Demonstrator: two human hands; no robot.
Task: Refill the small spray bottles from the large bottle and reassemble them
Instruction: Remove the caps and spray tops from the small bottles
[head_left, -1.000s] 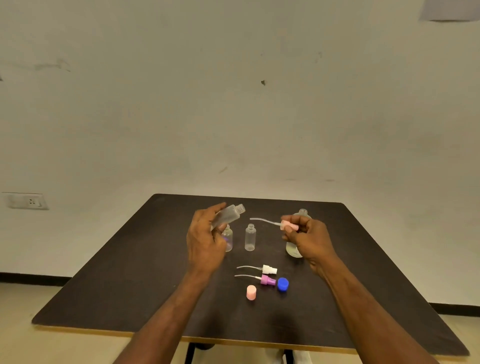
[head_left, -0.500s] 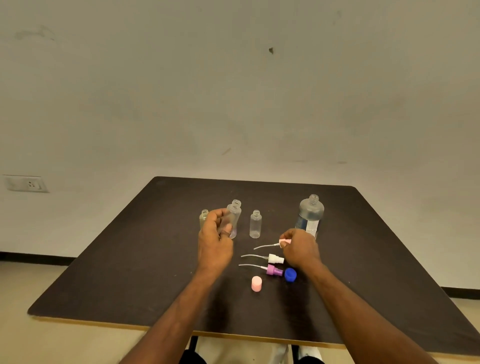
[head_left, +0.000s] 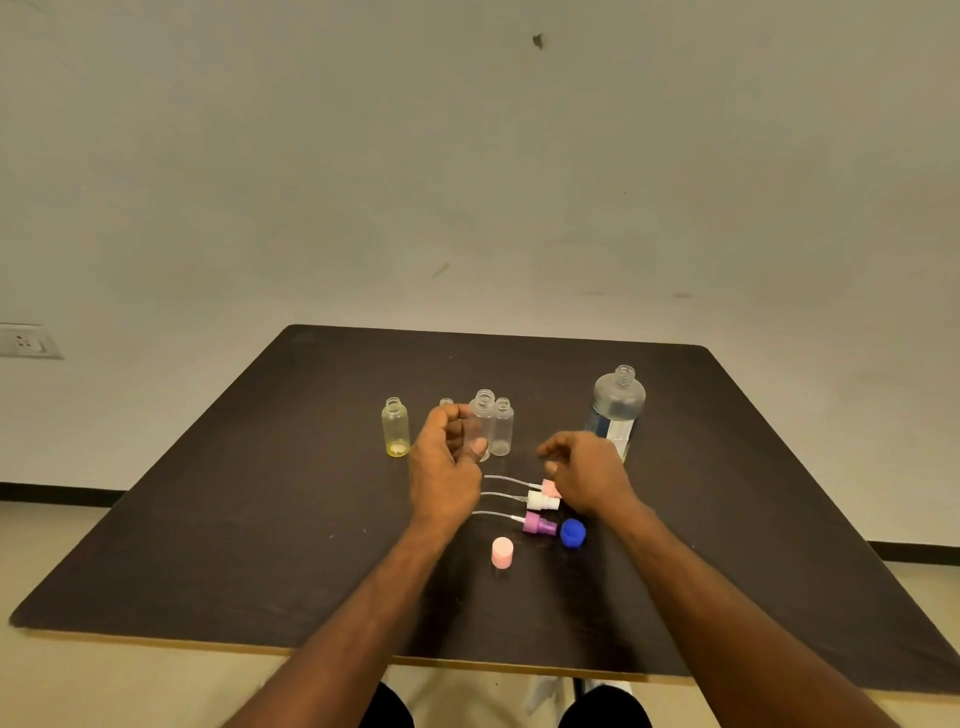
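Pink sprayer now on table.

4 small bottles left of large bottle, 3 sprayers in front

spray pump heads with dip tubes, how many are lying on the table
3, in a stack between the hands: pink pump head farthest, partly under the right hand; white pump head in the middle; purple pump head nearest.

Bare dark table left of the yellowish bottle, open gap between clear small bottles and large bottle, spray heads and caps crowding the centre
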